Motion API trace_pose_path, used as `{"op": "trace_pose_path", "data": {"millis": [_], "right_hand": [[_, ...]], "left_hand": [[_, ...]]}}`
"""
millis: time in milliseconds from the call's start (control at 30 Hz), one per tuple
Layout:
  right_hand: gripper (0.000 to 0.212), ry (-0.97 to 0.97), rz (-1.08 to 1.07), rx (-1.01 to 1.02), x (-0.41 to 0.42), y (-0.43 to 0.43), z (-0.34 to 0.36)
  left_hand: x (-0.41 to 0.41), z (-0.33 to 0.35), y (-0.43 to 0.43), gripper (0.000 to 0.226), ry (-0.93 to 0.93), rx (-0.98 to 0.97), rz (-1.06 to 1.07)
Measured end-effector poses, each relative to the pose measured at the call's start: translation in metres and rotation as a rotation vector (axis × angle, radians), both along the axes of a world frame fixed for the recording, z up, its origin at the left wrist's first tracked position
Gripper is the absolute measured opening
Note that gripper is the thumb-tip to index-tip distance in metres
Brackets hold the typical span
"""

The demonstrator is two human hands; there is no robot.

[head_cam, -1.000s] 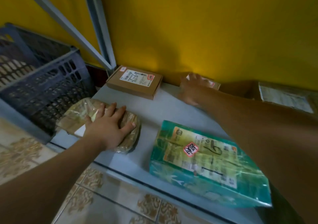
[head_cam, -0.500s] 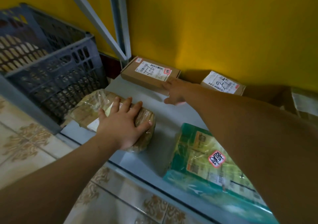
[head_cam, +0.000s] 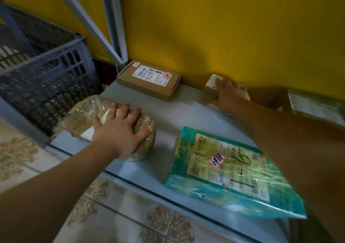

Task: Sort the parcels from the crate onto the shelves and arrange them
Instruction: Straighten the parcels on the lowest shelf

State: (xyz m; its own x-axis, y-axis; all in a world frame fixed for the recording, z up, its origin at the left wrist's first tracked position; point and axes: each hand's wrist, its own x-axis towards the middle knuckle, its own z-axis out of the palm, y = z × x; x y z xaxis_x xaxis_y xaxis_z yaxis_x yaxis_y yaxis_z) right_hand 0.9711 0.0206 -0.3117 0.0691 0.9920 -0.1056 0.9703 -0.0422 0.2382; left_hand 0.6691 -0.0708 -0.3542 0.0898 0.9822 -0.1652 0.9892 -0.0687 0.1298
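Now left hand (head_cam: 119, 128) spread flat on taped parcel (head_cam: 78, 115), lengthwise along shelf (head_cam: 168, 115) edge; right hand (head_cam: 229, 97) on small box (head_cam: 210, 91), grip unclear.

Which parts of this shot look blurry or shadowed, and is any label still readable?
Head view: the right hand and the small box under it are blurred and shadowed; the label on the flat cardboard box is sharp and legible; the far-right parcel is dim and smeared.
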Motion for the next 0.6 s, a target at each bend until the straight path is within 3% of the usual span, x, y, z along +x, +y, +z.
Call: {"op": "trace_pose_path", "data": {"millis": [133, 367, 600], "right_hand": [[0.082, 0.006, -0.033, -0.013, 0.002, -0.001, 0.002], [0.086, 0.241, -0.034, 0.064, -0.009, -0.031, 0.048], [0.08, 0.361, -0.137, 0.138, -0.009, -0.124, 0.096]], "left_hand": [[0.001, -0.001, 0.002, 0.078, -0.007, 0.001, 0.006], [0.0, 0.0, 0.0, 0.077, -0.037, -0.006, 0.001], [-0.009, 0.015, 0.011, 0.089, -0.047, -0.195, -0.052]]}}
